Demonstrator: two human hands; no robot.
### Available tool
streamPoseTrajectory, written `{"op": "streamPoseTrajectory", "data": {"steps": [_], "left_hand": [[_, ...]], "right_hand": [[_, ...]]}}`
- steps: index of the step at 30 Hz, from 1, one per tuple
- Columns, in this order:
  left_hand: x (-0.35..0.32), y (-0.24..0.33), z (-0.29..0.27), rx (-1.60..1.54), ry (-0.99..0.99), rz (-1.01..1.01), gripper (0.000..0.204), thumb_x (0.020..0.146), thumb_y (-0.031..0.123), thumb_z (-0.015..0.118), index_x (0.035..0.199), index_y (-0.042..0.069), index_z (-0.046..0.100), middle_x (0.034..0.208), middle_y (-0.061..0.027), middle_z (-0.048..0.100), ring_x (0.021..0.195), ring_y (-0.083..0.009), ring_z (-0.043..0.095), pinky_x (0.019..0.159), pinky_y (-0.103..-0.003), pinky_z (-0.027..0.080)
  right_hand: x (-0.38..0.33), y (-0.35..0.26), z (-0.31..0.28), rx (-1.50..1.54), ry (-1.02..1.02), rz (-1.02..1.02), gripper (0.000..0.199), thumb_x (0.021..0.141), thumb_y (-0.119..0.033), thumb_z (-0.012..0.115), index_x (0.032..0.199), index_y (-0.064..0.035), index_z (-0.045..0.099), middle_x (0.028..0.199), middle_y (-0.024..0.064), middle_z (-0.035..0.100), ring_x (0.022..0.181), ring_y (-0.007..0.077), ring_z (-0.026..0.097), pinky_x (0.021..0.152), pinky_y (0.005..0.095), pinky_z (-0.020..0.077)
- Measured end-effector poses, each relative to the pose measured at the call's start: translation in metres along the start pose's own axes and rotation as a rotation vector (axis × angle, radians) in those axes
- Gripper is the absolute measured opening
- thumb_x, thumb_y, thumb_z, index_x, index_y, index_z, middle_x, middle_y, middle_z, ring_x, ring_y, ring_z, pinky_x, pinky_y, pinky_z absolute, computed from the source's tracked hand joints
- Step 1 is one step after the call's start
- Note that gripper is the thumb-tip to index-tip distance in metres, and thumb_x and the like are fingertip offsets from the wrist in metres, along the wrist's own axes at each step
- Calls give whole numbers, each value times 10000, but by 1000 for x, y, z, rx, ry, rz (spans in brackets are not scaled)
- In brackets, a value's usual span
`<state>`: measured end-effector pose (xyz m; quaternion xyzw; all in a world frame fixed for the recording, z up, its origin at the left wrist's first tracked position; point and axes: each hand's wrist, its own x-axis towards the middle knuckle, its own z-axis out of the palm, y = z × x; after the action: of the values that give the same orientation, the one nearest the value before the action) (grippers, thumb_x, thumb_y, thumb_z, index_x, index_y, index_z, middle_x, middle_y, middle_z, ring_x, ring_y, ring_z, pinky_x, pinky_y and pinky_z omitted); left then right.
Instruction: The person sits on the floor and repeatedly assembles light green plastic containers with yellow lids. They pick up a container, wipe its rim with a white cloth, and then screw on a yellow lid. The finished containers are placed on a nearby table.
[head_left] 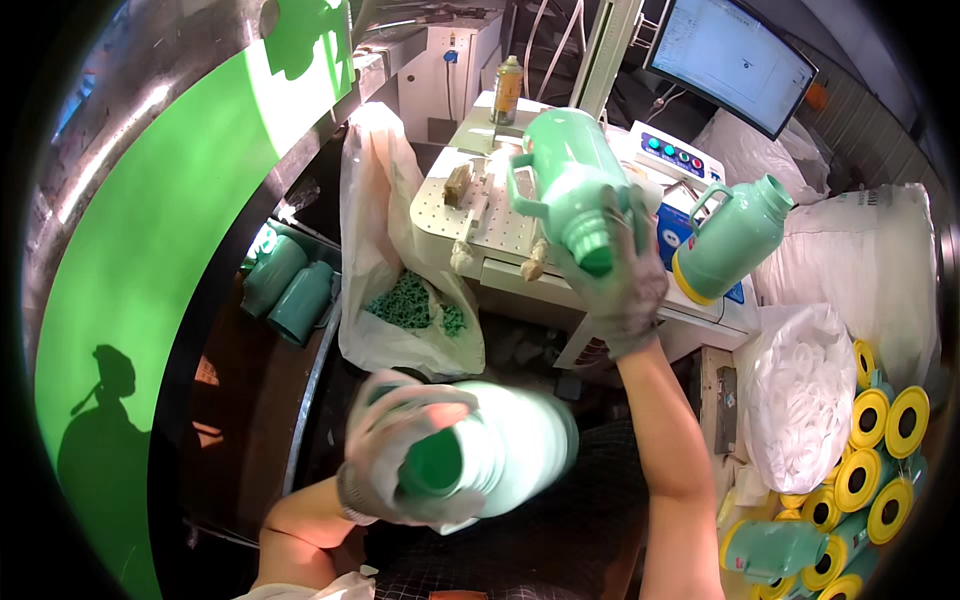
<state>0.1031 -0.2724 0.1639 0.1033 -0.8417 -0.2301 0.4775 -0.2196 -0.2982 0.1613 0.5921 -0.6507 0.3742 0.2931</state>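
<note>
My left hand (382, 440), in a grey work glove, is wrapped round the neck end of a pale green thermos jug body (530, 440). That jug is tilted above my lap, its open mouth facing me, and is slightly blurred. My right hand (628, 285), also gloved, grips another green thermos jug (572, 150) near its neck, over the workbench. This one tips mouth-down toward me, its handle on the left. A third green jug with a yellow base (735, 240) leans at the bench's right side, just right of my right hand.
The perforated bench top (440, 205) bears a spray can (507, 92) and a button box (678, 155). Left stand a sack of green scraps (405, 345) and a bin with green jugs (300, 300). Right are a bag of white rings (800, 400), stacked yellow-based jugs (858, 480) and a monitor (735, 60).
</note>
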Motion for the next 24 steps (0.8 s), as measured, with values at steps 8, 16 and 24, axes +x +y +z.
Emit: {"op": "streamPoseTrajectory", "data": {"steps": [8, 16, 24], "left_hand": [[-94, -52, 50, -396, -333, -652, 630, 832, 301, 857, 1344, 10, 633, 1315, -139, 676, 1145, -233, 646, 1085, -381, 473], [-60, -40, 50, -810, -399, -950, 808, 801, 370, 922, 1421, 15, 544, 1397, -105, 603, 1201, -206, 638, 1104, -371, 489], [-72, -87, 71, -586, -451, -792, 819, 711, 391, 856, 1366, -23, 591, 1174, -81, 625, 1042, -205, 608, 967, -345, 500]], "right_hand": [[31, -38, 146, -295, -293, 1, 864, 785, -577, 811, 1559, -327, 518, 1631, 223, 434, 901, 364, 766, 785, 444, 635], [27, -38, 141, 21, -416, 125, 1082, 775, -588, 763, 1666, -155, 327, 1614, 354, 390, 1030, 415, 690, 725, 454, 521], [-176, -14, -48, 86, -85, 132, 781, 871, -382, 795, 1547, -136, 491, 1567, 186, 455, 1246, 362, 603, 1037, 499, 496]]}}
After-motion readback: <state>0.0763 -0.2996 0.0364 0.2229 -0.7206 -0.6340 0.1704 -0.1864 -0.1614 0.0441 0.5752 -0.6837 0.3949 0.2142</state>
